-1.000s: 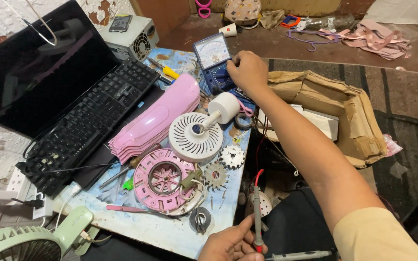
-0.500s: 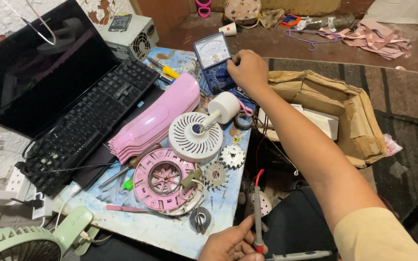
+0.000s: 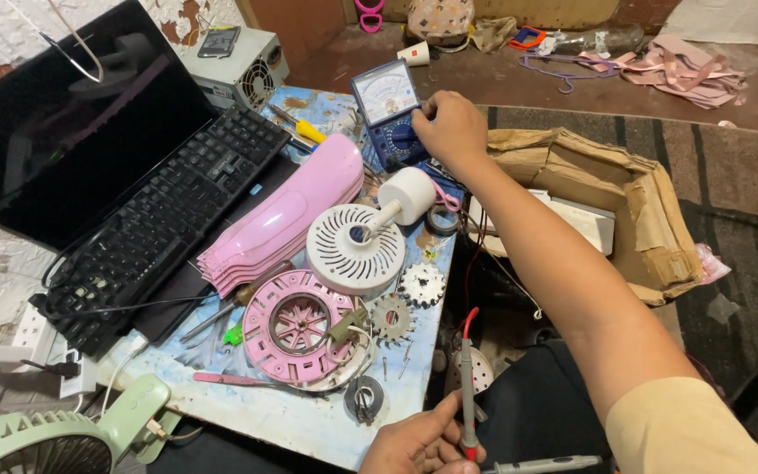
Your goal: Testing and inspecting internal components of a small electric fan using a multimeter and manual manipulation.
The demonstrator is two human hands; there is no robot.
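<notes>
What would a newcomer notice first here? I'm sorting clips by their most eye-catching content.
First the pink fan parts: a long pink housing mid-table and a round pink ring below it, beside a white vented disc. Next, the right hand reaching across to a blue meter at the table's far edge, while the left hand holds a red-tipped probe near the bottom.

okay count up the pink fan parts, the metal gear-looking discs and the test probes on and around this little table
Pink fan parts: 2, the pink blade stack and the pink round frame.
Toothed metal discs: 2, toothed disc and second toothed disc.
Test probes: 2, red probe in the left hand, grey probe.
Total: 6
</notes>
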